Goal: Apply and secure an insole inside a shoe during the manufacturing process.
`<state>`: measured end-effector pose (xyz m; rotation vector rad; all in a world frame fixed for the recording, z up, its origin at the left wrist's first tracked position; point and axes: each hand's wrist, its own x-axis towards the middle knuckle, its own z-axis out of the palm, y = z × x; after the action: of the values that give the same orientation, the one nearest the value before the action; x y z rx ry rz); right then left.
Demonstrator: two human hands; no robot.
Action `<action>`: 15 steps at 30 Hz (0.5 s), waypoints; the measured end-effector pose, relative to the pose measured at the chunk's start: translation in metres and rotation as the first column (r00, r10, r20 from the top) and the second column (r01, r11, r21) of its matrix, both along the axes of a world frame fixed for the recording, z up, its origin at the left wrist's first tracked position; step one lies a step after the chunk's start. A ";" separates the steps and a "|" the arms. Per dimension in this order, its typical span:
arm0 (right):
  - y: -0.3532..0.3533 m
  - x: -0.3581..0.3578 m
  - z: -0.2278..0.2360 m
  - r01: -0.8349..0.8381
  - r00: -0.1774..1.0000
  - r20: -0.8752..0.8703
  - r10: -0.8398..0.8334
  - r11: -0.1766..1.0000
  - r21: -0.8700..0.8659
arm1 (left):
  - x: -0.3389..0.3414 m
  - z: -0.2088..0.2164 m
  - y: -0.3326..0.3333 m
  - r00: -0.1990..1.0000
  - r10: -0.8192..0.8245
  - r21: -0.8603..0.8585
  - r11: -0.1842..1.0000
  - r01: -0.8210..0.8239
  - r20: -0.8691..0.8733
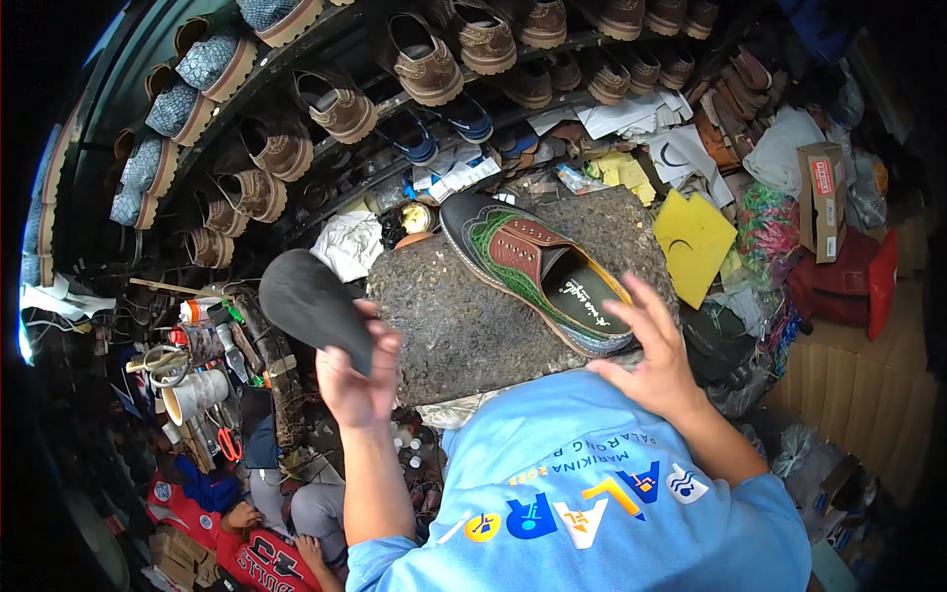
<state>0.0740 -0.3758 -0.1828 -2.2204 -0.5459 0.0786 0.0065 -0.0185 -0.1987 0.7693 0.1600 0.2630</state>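
My left hand (pixel 357 380) is closed round the narrow end of a black shoe sole (pixel 311 299), a flat piece held up at the left of the work block. A lace-up shoe (pixel 528 245) with a black toe, green sides and a brown eyelet panel rests on the rough dark block (pixel 439 331). Its toe points to the far left and its heel toward me. At that heel, my right hand (pixel 656 360) has its fingers spread apart; whether a fingertip touches the shoe I cannot tell. Pale lettering shows on the insole inside the shoe.
Racks of brown shoes (pixel 424 59) and grey scaly-patterned shoes (pixel 209 61) curve along the back and left. Tools and a white cup (pixel 194 397) crowd the left side. A yellow sheet (pixel 693 247) lies right of the block. Another person in red (pixel 266 560) sits at lower left.
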 end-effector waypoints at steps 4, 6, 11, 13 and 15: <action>-0.014 0.018 -0.016 -0.107 0.994 -0.018 0.111 0.984 0.142 | -0.024 -0.028 0.051 0.950 0.301 -0.030 0.952 -0.305 -0.088; -0.023 0.040 -0.013 -0.221 0.975 0.052 0.217 0.967 0.123 | -0.036 -0.031 0.067 0.938 0.340 0.034 0.940 -0.339 -0.068; -0.041 0.085 -0.026 -0.363 0.898 -0.177 0.403 0.905 0.221 | -0.033 -0.022 0.066 0.938 0.344 0.220 0.919 -0.328 -0.039; -0.047 0.093 -0.027 -0.372 0.890 -0.189 0.415 0.900 0.226 | -0.013 -0.015 0.043 0.945 0.323 0.319 0.902 -0.291 -0.051; -0.047 0.094 -0.029 -0.363 0.891 -0.217 0.399 0.913 0.188 | 0.001 -0.011 0.029 0.976 0.207 0.447 0.881 -0.154 -0.073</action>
<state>0.1679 -0.4224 -0.2122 -1.8993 -0.8131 0.5054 0.0079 0.0109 -0.2098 1.2258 0.2920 0.4406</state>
